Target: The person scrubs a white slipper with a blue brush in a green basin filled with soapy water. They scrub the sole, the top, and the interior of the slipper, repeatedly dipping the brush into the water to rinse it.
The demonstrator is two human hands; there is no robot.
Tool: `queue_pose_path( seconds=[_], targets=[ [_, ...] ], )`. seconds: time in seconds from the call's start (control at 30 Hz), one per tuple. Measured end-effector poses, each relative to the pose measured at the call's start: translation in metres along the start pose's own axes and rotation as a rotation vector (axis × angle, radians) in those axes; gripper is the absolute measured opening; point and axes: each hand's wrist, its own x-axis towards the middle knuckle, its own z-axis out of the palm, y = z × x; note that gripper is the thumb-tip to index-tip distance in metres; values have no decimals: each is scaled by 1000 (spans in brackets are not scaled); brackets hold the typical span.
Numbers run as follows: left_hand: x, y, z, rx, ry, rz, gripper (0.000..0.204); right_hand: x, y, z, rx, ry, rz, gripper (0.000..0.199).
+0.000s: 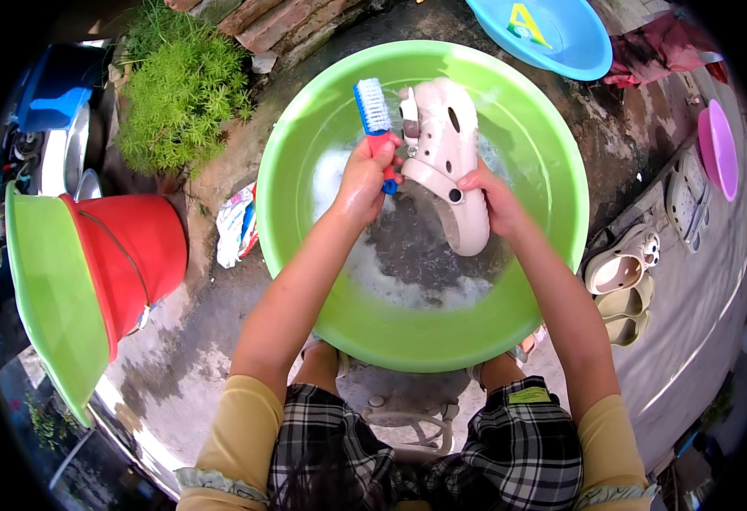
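Observation:
My left hand [366,175] is closed round the red and blue handle of a scrub brush [372,106], whose white bristles point up and away from me. In my right hand [491,198] is a pale beige clog [444,128] with holes and a heel strap, held by its heel end with the toe pointing away. Both are above a large green basin [322,317] of murky, sudsy water [407,247]. The brush is beside the clog's left side; whether my left fingertips touch the clog I cannot tell.
At left a red bucket [148,255] stands by a tilted green basin [54,289]. A blue basin [552,38] lies at the far right. More clogs [618,268] and a pink basin [717,152] are to the right. Green plants [182,98] grow at the far left.

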Motion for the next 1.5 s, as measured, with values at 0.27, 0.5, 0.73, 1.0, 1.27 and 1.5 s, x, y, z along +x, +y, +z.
queue_pose_path(
  seconds=[0.27, 0.5, 0.73, 1.0, 1.27, 1.5],
  targets=[
    [-21, 34, 17, -295, -374, -39, 21, -7, -15, -23, 276, -398, -106, 69],
    [-23, 21, 23, -214, -106, 77, 27, -17, -25, 5, -85, 85, -235, 47],
    [-15, -43, 19, -193, 192, -192, 19, -21, 9, -14, -376, 615, -140, 45],
    [-16, -83, -3, 584, 246, -339, 12, 12, 42, 6, 661, 283, -46, 44],
    [-4, -33, -16, 1380, 258, -303, 31, 59, 53, -18, 23, 580, -324, 31],
    [5, -45, -26, 1157, 388, -47, 41, 46, 70, -12, -228, 534, -423, 35]
  ],
)
